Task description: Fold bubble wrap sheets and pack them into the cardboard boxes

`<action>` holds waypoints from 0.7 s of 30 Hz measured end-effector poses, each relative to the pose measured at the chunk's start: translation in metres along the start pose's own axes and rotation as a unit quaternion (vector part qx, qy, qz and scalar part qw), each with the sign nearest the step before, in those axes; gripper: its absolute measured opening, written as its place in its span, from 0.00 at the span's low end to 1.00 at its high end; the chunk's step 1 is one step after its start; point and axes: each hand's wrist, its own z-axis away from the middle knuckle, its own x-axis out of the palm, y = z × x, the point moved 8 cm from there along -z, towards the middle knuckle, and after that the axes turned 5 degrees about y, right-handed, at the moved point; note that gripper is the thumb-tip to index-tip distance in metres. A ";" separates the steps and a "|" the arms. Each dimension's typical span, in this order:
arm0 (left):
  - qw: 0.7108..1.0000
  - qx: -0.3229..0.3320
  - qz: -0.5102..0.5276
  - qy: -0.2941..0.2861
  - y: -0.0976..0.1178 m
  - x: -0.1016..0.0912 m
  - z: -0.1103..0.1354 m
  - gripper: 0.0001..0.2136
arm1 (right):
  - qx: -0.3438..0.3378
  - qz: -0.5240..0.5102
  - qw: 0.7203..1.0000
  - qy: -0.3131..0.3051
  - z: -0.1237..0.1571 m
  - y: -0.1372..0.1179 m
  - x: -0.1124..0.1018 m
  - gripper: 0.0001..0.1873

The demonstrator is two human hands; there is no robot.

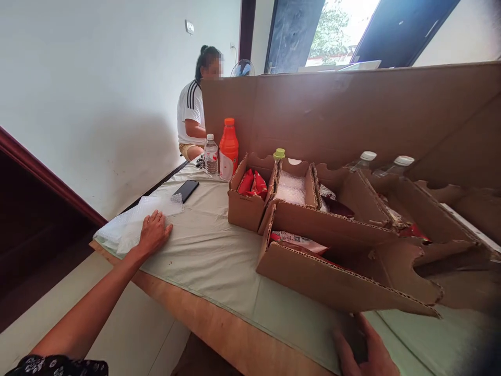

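Note:
My left hand (pixel 155 231) lies with its fingers stretched out on a sheet of clear bubble wrap (pixel 135 222) at the left end of the table. Beyond the fingertips is a black phone (pixel 187 191), partly beside the wrap's edge. At the lower right my right hand (pixel 368 347), somewhat blurred, is just below the front cardboard box (pixel 336 282). Its thumb and fingers are apart, with a dark patch between them that looks like shadow. Inside that box lie red and white packets (pixel 299 241).
Cardboard boxes hold red packets (pixel 252 184), bubble wrap (pixel 290 188) and other packages. A water bottle (pixel 211 156) and an orange bottle (pixel 229 149) stand behind them. A tall cardboard panel (pixel 332 115) runs along the back. A person (pixel 191 115) sits beyond the table.

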 end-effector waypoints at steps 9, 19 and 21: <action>0.999 0.025 -0.040 0.000 -0.006 -0.002 0.005 0.15 | 0.034 -0.046 0.998 -0.024 0.002 -0.006 -0.008 0.33; 0.996 0.049 0.013 0.079 0.000 -0.023 -0.004 0.19 | 0.062 -0.036 0.997 -0.014 0.007 -0.011 -0.017 0.33; 0.990 0.073 0.035 0.115 0.018 -0.041 0.013 0.21 | 0.074 -0.034 0.997 -0.007 0.013 0.003 -0.021 0.32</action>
